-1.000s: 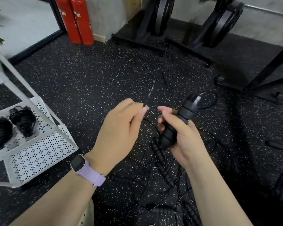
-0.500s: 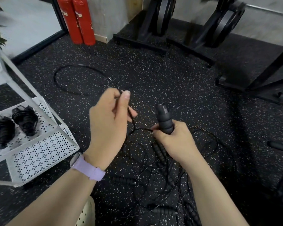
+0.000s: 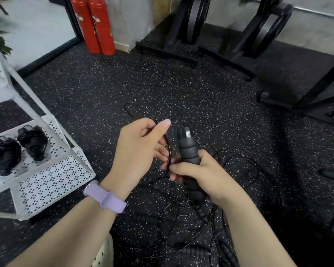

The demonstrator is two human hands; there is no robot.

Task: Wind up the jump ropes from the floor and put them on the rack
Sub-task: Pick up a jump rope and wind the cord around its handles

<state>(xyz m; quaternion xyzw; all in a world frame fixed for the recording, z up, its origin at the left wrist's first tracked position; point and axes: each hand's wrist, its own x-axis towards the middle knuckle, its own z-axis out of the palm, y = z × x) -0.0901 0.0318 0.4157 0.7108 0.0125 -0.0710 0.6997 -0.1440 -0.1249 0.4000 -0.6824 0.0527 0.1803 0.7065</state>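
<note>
Head view: right hand (image 3: 204, 174) grips the upright handle (image 3: 188, 149); left hand (image 3: 141, 149), just beside, pinches its cord (image 3: 169, 149).

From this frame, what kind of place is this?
Most likely a gym. Black rubber floor flecked with white, black exercise machines with large round wheels along the wall, thin black jump ropes tangled on the floor, and a white perforated metal rack holding two wound ropes.
</note>
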